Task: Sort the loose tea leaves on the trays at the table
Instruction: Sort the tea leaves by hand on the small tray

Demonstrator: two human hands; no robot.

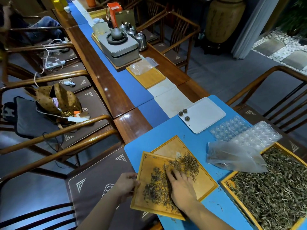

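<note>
Gripping the small tray's (pixel 172 185) left edge, the left hand (pixel 125 183) curls its fingers round the rim. The right hand (pixel 180 188) lies flat, fingers straight, on the tea leaves (pixel 159 185). This tray overhangs the desk's (pixel 196 140) near-left edge.

Large tray (pixel 223 182) cut off by frame edge; far chair (pixel 11 19) blurred.

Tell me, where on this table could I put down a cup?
Most of the white tray, right of its three tea balls, is bare, as is the blue mat left of it. Near both hands, trays of tea crowd the space.
</note>
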